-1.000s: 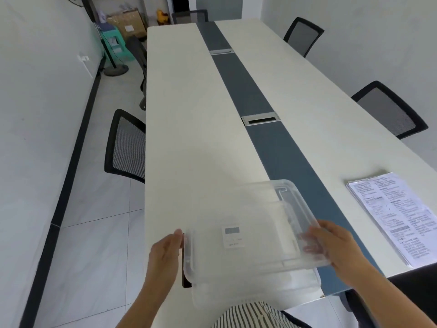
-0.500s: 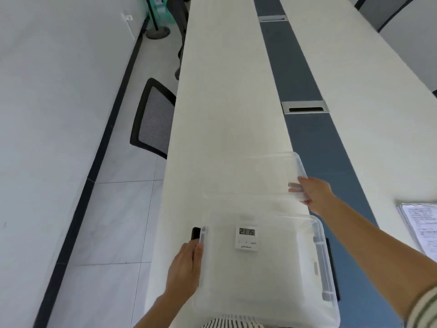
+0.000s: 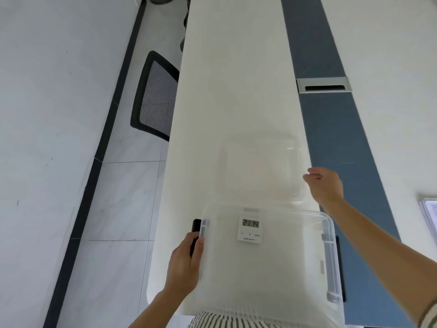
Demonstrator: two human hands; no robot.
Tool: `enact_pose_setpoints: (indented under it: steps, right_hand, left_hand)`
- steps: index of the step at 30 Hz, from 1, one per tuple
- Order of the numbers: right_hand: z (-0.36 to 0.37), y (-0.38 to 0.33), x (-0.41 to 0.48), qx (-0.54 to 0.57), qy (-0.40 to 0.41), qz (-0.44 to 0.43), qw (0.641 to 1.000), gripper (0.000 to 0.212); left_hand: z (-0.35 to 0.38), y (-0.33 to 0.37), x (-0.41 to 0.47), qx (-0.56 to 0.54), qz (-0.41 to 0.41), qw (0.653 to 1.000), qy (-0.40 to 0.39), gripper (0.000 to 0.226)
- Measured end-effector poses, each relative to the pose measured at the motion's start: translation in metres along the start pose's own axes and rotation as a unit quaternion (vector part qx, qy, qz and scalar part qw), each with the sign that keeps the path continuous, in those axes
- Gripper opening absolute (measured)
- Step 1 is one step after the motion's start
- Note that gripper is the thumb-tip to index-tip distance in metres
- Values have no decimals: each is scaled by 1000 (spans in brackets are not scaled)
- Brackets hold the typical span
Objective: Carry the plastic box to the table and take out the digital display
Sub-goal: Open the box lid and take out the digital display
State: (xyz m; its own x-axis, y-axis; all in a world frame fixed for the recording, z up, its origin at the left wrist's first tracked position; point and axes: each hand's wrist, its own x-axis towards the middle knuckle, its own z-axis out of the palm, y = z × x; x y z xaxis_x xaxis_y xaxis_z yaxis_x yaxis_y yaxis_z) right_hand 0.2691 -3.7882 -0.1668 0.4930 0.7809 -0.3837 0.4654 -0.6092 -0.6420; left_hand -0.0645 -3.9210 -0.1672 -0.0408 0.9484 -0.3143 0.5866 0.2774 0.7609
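Note:
A clear plastic box [image 3: 295, 268] sits open on the near end of the long white table [image 3: 231, 91]. Inside it, near the far wall, lies a small white digital display [image 3: 250, 230] showing 21:14. My left hand [image 3: 185, 261] grips the box's left rim beside a black latch [image 3: 195, 230]. The transparent lid [image 3: 260, 166] lies flat on the table just beyond the box. My right hand [image 3: 325, 184] hovers at the lid's right edge, fingers loose and apart, holding nothing.
A blue strip [image 3: 331, 129] runs down the table's middle with a metal cable slot [image 3: 322, 85]. Printed sheets [image 3: 429, 213] lie at the right edge. A black mesh chair [image 3: 153, 95] stands left of the table, above the tiled floor.
The lid came off the box and was laid on the table beyond it. My right hand has let go of the lid. The view tilted further down.

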Motion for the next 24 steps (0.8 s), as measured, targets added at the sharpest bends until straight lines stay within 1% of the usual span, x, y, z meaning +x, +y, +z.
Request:
enact_pose_setpoints:
  steps: [2, 3, 4, 6, 7, 8, 10, 11, 13, 16, 20, 22, 23, 24]
  right_hand:
    - [-11, -21, -46, 55, 32, -115, 991, 20]
    - [-12, -30, -74, 69, 25, -164, 984, 12]
    - [-9, -33, -100, 63, 4, -207, 976, 8]
    - [12, -26, -136, -20, -51, -287, 956, 7]
    - [27, -16, -144, -85, -84, -314, 942, 11]
    - [44, -6, -147, -155, -123, -323, 925, 20]
    - [75, 18, -139, -286, -196, -290, 892, 47]
    - [86, 28, -134, -339, -211, -272, 875, 58]
    - [100, 42, -126, -390, -200, -264, 859, 67]
    - [111, 53, -124, -391, -167, -270, 864, 61]
    - [114, 60, -125, -341, -160, -262, 889, 51]
    - [111, 56, -126, -289, -174, -220, 915, 47]
    - [107, 50, -129, -235, -180, -172, 939, 45]
    - [101, 43, -131, -159, -184, -111, 964, 44]
  left_hand:
    - [1, -3, 0, -11, -1, 1000, 0, 22]
    - [2, -4, 1, -14, -1, 1000, 1, 22]
    - [2, -5, 1, -16, -2, 1000, 1, 20]
    - [2, -8, 1, -18, -3, 1000, -2, 17]
    - [2, -8, 1, -16, -5, 1000, -4, 17]
    - [1, -9, 1, -15, -8, 1000, -6, 17]
    - [0, -10, 1, -17, -15, 1000, -12, 19]
    - [-1, -11, 1, -16, -17, 1000, -14, 21]
    - [-2, -10, 0, -20, -26, 999, -19, 27]
    - [-4, -9, 0, -35, -42, 998, -34, 30]
    - [-7, -9, 1, -29, -50, 996, -62, 33]
    - [-11, -8, 3, -13, -50, 996, -75, 36]
    - [-14, -8, 5, 9, -43, 996, -76, 37]
    - [-17, -8, 6, 40, -32, 996, -67, 37]
